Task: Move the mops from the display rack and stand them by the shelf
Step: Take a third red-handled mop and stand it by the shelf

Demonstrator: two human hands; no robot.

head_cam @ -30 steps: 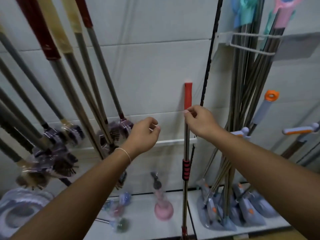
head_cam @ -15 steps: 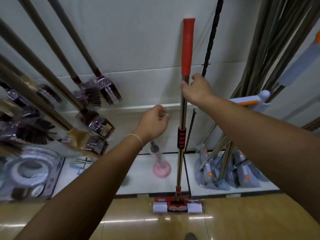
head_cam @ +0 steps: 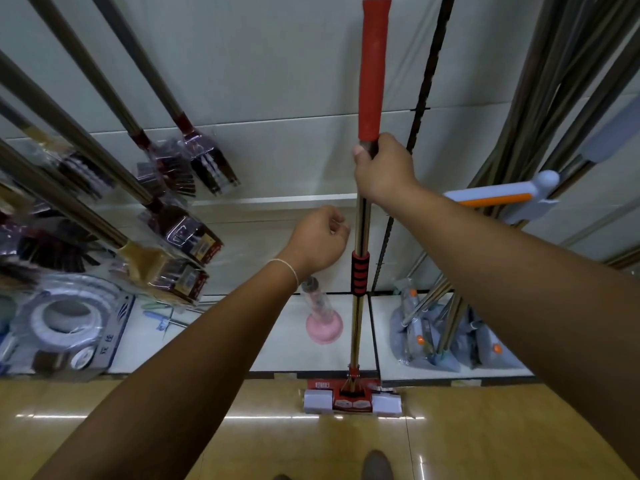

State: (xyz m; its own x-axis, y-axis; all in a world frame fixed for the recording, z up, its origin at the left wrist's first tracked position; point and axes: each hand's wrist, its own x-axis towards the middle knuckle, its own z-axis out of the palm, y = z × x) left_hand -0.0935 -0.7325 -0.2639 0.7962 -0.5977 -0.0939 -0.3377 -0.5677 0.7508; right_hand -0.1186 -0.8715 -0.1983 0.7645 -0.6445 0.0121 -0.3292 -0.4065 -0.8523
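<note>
There is just the one view, worn on the person's head, looking forward and steeply down along both outstretched arms at the white wall panel (head_cam: 277,64). It sits close, at arm's reach, with the wooden floor (head_cam: 485,438) below the hands, and wide-angle bending at the edges.

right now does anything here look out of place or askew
Nothing is spilled or visibly damaged. The red-handled mop stands upright, its head on the floor against the shelf edge, steadied by the right hand. The left hand is curled beside the pole, not gripping it.
</note>
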